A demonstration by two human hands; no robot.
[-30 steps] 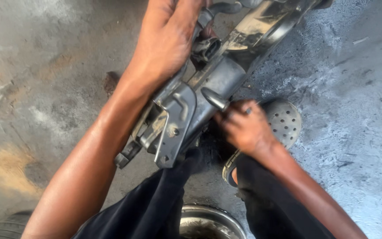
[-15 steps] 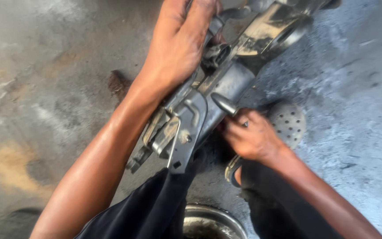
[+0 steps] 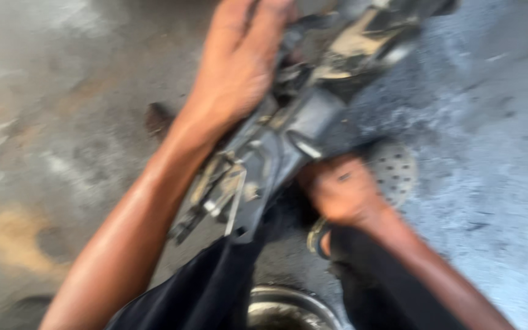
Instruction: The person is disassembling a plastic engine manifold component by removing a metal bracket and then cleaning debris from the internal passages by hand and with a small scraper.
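Seemingly midway, a greasy metal assembly [image 3: 288, 140] is gripped near its top by the left hand [image 3: 239, 67] and from below by the right hand [image 3: 340, 189], nothing visibly detached.

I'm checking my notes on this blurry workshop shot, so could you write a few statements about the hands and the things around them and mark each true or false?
1. The left hand lies on top of the grey metal part. True.
2. The right hand is raised well clear of the metal part. False: it sits right against the part's lower side, though blur hides how it grips.
3. A round perforated metal disc lies on the concrete floor beside the right hand. True.
4. A metal bowl sits at the bottom edge, between the dark trouser legs. True.
5. The metal part rests on a wooden table. False: it is held over the stained concrete floor.
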